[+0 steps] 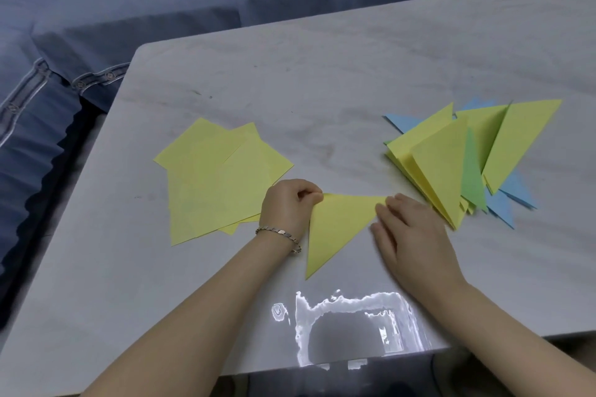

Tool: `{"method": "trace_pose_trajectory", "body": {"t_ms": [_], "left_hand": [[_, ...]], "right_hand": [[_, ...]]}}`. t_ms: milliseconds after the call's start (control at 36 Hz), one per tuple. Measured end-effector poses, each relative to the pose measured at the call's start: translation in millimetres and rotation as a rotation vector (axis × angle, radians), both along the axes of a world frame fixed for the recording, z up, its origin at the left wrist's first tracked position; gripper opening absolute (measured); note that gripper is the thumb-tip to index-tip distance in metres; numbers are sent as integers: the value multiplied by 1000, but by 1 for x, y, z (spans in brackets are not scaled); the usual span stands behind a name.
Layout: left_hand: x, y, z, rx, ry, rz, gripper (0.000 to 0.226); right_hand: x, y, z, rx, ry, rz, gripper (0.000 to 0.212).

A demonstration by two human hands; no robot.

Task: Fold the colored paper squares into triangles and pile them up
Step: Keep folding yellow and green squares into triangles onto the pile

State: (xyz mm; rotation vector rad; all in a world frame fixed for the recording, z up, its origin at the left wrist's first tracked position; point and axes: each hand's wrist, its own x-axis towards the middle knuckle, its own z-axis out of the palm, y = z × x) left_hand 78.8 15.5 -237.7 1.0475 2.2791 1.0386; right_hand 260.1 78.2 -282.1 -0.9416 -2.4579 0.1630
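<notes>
- Head view: left hand [287, 206] fingers pinch the yellow triangle [338, 226] corner, mid-counter [322, 74]; right hand [409, 235] fingers flat, pressing it.
- Folded pile [451, 164] sits right; yellow squares [213, 180] at left not yet folded.

A folded yellow triangle [338, 226] lies flat, its long edge away from the person and one point toward them. Just left of it, unfolded yellow squares [213, 180] overlap loosely. At its right, a pile of triangles [451, 164], yellow, green and blue, fans out untidily.
</notes>
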Motion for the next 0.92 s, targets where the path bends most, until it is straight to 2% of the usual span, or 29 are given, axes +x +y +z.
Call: {"method": "trace_pose_trajectory", "body": {"t_ms": [194, 306, 361, 472, 528, 611, 694, 750, 806, 861, 917], "left_hand": [[1, 1, 0, 5, -19, 14, 8], [1, 0, 0, 8, -20, 19, 8], [2, 0, 1, 9, -17, 20, 9], [2, -1, 2, -2, -30, 28, 8], [1, -1, 2, -5, -100, 75, 10], [1, -5, 8, 59, -294, 180, 22], [5, -11, 22, 113, -406, 169, 21], [11, -14, 32, 144, -465, 115, 18], [15, -15, 40, 205, -505, 76, 17], [16, -16, 43, 264, -491, 50, 16], [12, -19, 39, 265, -361, 33, 11]], "right_hand": [[-5, -42, 0, 19, -21, 308, 51], [-19, -74, -4, 22, 10, 446, 43], [-21, -80, -5, 26, 6, 458, 36], [-15, -73, -4, -7, -54, 491, 39], [-11, -66, -2, -61, -28, 483, 41], [-6, -52, 5, -95, 110, 372, 40], [-1, -34, 19, -3, 190, 340, 43], [2, -21, 29, 94, 205, 395, 28], [6, -9, 38, 134, 216, 465, 24], [12, 5, 47, 142, 268, 468, 26], [19, 22, 55, 184, 330, 376, 27]]}}
